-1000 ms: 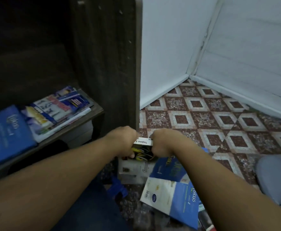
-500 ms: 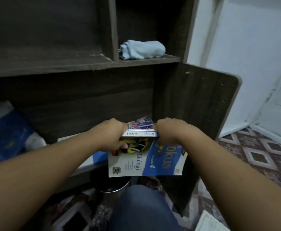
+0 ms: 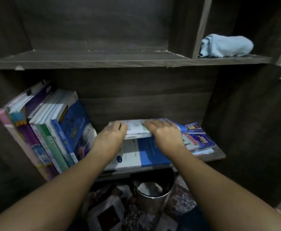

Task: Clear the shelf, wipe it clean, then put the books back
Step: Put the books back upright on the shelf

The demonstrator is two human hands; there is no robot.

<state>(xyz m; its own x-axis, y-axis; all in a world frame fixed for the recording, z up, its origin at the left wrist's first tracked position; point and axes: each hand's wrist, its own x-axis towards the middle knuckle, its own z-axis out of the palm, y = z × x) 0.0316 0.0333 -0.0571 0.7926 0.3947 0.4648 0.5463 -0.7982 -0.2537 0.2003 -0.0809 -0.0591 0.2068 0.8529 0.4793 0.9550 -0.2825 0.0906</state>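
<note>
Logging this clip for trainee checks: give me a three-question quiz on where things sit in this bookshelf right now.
1. True or false: the light blue cloth lies on the lower shelf.
2. The left hand and right hand both rest on: A) the flat stack of books; B) the cloth; C) the upper shelf.
3. What stands on the floor beneath the lower shelf?
Key: 1 false, it lies on the upper shelf, in the right compartment. 2 A. 3 a metal bin.
</note>
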